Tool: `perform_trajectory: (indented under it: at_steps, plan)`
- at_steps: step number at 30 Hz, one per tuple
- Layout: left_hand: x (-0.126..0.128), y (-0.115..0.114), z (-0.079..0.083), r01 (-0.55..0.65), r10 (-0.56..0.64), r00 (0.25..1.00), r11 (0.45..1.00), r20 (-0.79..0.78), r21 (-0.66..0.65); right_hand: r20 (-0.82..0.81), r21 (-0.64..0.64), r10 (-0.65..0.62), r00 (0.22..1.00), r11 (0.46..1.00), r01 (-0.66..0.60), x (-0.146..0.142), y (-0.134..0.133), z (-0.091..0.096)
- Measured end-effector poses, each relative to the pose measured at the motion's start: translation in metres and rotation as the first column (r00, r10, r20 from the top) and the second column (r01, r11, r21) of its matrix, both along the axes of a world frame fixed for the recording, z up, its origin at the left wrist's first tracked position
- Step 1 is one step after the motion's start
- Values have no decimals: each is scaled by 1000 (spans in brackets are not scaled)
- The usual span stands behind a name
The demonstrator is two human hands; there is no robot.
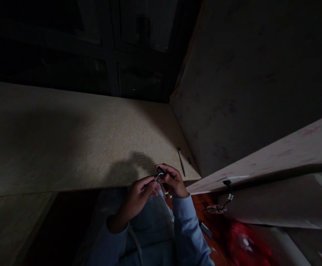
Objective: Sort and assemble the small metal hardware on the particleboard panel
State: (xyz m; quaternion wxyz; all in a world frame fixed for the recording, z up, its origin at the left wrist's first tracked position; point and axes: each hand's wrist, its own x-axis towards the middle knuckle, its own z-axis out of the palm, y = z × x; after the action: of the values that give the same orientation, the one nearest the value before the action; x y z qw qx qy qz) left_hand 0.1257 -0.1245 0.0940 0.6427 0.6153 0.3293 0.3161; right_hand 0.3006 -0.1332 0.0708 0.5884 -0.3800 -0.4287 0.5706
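Just past the front edge of the ledge, my left hand (142, 192) and my right hand (174, 180) meet over my lap. Between them is a small dark object with a shiny silver part (161, 171); its kind is hard to make out in the dim light. My right thumb and fingers pinch its dark end. The silver end sits at the fingertips of my left hand, whose thumb and forefinger are pressed together. Part of the object is hidden by the fingers.
On the stone-like ledge (94, 147) lie a thin pale stick-shaped item (182, 162) and a small dark piece (189, 160). A patterned wall (233, 92) rises on the right. A dark cable (230, 190) and a red bag (244, 244) are at lower right.
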Motion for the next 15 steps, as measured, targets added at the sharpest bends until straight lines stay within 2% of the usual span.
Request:
perform_trajectory:
  at_steps: [3,6,11,13,15]
  plan:
    - [5,2,2,53,-50,997,997,-52,54,-2,-11,-65,998,998,65,4,0,-1]
    - [16,5,5,45,-37,996,993,-78,105,0,-13,-142,990,990,142,9,-1,2]
    - [51,25,11,-62,65,995,997,-78,44,-30,-82,-326,945,943,323,25,-7,7]
    - [70,40,7,-153,155,982,988,-104,32,-6,-107,-396,918,913,393,34,-13,7]
    - [92,58,0,-181,188,971,982,-149,57,29,-125,-434,901,892,434,43,-20,5]
